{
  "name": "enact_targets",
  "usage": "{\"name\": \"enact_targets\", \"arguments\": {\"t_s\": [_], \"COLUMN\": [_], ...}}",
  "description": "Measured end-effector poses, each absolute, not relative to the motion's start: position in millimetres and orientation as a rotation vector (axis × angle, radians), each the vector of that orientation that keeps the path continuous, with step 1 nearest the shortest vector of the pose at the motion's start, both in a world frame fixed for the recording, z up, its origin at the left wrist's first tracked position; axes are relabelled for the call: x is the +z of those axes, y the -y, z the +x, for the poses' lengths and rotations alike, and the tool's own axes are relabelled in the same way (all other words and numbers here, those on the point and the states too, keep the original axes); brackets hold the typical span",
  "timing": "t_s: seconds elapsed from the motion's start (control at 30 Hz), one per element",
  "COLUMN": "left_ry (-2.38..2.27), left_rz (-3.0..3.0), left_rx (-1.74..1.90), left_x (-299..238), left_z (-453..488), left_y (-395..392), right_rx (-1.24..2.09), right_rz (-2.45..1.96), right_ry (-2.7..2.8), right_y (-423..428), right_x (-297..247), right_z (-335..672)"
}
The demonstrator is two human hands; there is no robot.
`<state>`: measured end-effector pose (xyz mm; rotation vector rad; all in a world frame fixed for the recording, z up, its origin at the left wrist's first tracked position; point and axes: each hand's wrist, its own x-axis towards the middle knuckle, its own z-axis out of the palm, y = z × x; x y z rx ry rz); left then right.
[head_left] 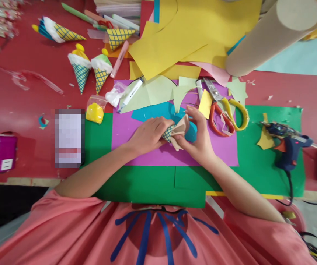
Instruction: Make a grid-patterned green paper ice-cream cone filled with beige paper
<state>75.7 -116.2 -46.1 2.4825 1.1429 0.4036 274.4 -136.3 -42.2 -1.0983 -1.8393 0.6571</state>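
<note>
Between my hands, over the purple sheet (147, 154), is a small paper cone (168, 133) with a dark crisscross pattern. My left hand (153, 134) is wrapped round its patterned part. Crumpled beige paper (181, 127) sticks out of the cone's right end, and my right hand (198, 138) pinches it between thumb and fingers. Blue paper (153, 111) lies just beyond and partly under my hands. The cone's tip is hidden by my left hand.
Scissors (216, 94), a glue gun (288, 143) and a large cardboard tube (269, 40) lie to the right. Finished-looking paper cones (80, 70), a bag of yellow clay (94, 111) and a phone (69, 138) are on the left. Yellow sheets (180, 40) lie at the back.
</note>
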Motion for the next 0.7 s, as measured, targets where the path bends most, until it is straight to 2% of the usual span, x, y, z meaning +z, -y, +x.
{"name": "enact_targets", "arguments": {"t_s": [0.13, 0.23, 0.37, 0.57, 0.7], "left_ry": [-1.137, -1.145, -1.210, -1.284, -1.297], "left_rz": [2.479, 2.441, 2.357, 2.325, 2.327], "left_rx": [0.436, 0.432, 0.343, 0.247, 0.247], "left_x": [-47.8, -47.2, -44.6, -43.8, -43.9], "left_z": [74.3, 74.9, 78.3, 78.7, 76.6], "left_y": [117.1, 116.1, 115.4, 115.3, 115.1], "right_rx": [0.812, 0.685, 0.526, 0.570, 0.514], "right_rz": [-1.210, -1.284, -1.151, -0.938, -0.960], "right_ry": [1.795, 1.735, 1.814, 1.944, 2.002], "right_y": [139.5, 143.6, 146.7, 146.6, 146.2], "right_x": [-44.4, -43.4, -41.4, -35.2, -35.5], "right_z": [273.9, 273.6, 273.5, 274.6, 275.3]}}
